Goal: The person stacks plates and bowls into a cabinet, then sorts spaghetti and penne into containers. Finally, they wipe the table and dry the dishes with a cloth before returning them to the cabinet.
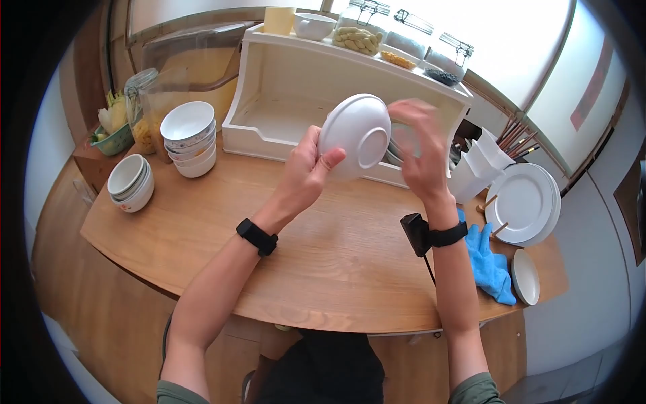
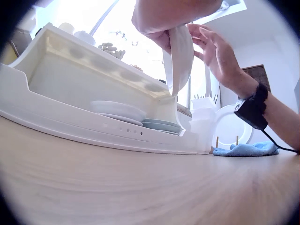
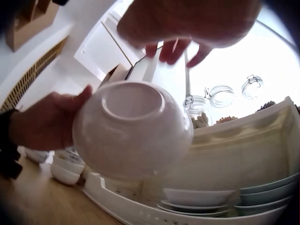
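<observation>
A white dish point(image 1: 356, 138) is held up on its side above the table, its round foot ring facing the right hand. The left hand point(image 1: 308, 172) grips it by the edge, thumb on the underside. Blurred in the head view, the right hand point(image 1: 424, 148) is just right of the dish with fingers bent loosely and nothing in them. In the right wrist view the dish point(image 3: 133, 131) hangs below the right hand point(image 3: 187, 23), apart from its fingertips. The left wrist view shows the dish point(image 2: 180, 61) edge-on.
A white shelf point(image 1: 269, 135) behind holds plates point(image 2: 117, 110), with jars point(image 1: 359, 30) on top. Stacked bowls point(image 1: 188, 138) stand left on the table point(image 1: 316, 269). At right are a blue cloth point(image 1: 490, 266), upright plates point(image 1: 521, 202), a small dish point(image 1: 525, 277) and a utensil holder point(image 1: 479, 165).
</observation>
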